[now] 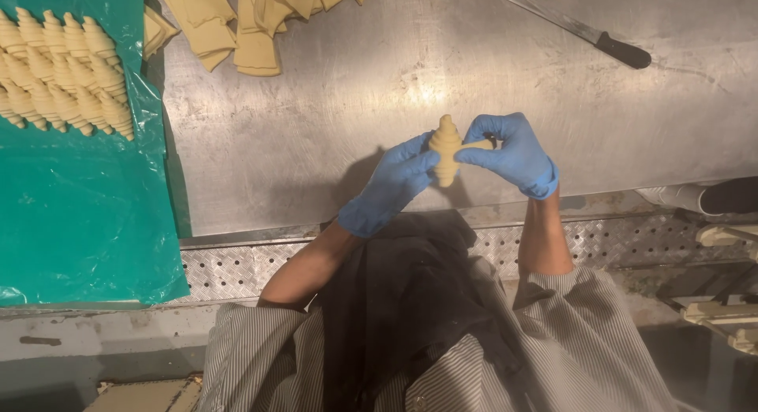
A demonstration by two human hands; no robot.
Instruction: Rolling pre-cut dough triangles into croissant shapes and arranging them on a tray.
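A pale raw dough croissant (pixel 445 144) is held up above the steel table (pixel 332 104), rolled and ridged, standing on end. My left hand (pixel 391 185), in a blue glove, grips its lower left side. My right hand (pixel 512 153), also blue-gloved, pinches the loose tail of dough on its right. Both hands touch the same piece.
Several shaped raw croissants (pixel 63 73) lie in rows on a green plastic sheet (pixel 79 215) at the left. Cut dough strips (pixel 237 21) lie at the table's far edge. A black-handled knife (pixel 584 31) rests at the upper right. A perforated metal ledge (pixel 237 266) runs along the near edge.
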